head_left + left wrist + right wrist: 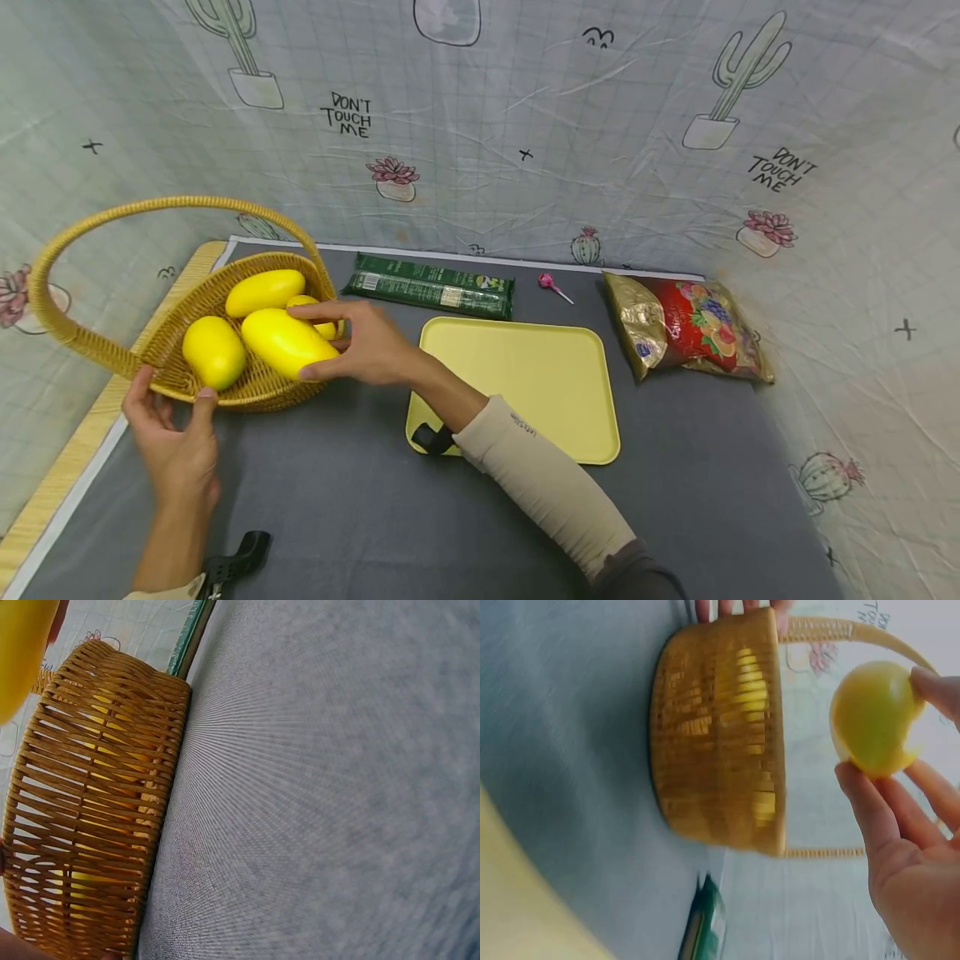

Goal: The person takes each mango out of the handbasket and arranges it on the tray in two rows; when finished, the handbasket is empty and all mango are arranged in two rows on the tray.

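Note:
A wicker basket [277, 402] with a tall hoop handle stands at the left of the table. Inside it lie several yellow mangoes, one [213, 352] near the front left and another [264, 292] at the back. My right hand [375, 342] pinches a mango [283, 342] between thumb and fingers; the right wrist view shows this mango [874, 716] held above the basket's rim. With thumb and fingers at the rim, my left hand [176, 442] grips the basket's front left edge. Through the weave in the left wrist view, yellow fruit shows.
A yellow tray [525, 383] lies at mid-table, partly under my right forearm. Behind it are a green packet [431, 286] and a pink lollipop [547, 282]. A red and gold bag [690, 325] lies at the right, near the patterned cloth backdrop [480, 150].

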Demonstrator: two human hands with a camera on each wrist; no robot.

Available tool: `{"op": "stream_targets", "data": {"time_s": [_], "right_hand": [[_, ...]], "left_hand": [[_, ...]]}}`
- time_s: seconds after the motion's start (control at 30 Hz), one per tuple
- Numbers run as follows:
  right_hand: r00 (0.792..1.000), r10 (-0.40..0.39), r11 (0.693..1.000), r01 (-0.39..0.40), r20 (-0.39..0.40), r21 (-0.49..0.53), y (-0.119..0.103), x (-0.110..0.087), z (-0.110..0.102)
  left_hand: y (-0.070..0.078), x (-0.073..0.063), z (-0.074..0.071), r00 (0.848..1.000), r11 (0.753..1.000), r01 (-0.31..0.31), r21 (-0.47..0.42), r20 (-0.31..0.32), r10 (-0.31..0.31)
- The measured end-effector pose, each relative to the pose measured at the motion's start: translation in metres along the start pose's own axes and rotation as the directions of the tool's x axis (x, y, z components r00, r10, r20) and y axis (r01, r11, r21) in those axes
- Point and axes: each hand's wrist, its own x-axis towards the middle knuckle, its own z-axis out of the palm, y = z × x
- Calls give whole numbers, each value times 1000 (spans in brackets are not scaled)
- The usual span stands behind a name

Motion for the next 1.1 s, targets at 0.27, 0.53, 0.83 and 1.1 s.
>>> {"op": "stream_targets", "data": {"time_s": [0.27, 0.53, 0.83, 1.1], "right_hand": [[997, 18, 997, -23, 73, 68, 13, -30, -40], [997, 51, 999, -52, 61, 13, 31, -56, -78], [989, 149, 989, -149, -2, -28, 55, -77, -119], [978, 208, 967, -205, 4, -150, 75, -86, -138]], "left_hand": [[-1, 1, 0, 1000, 1000, -11, -11, -9, 11], [-1, 1, 0, 1000, 1000, 8, 13, -16, -7], [-2, 3, 0, 1000, 1000, 8, 10, -20, -7], [-2, 2, -1, 1000, 1000, 8, 19, -10, -8]]}}
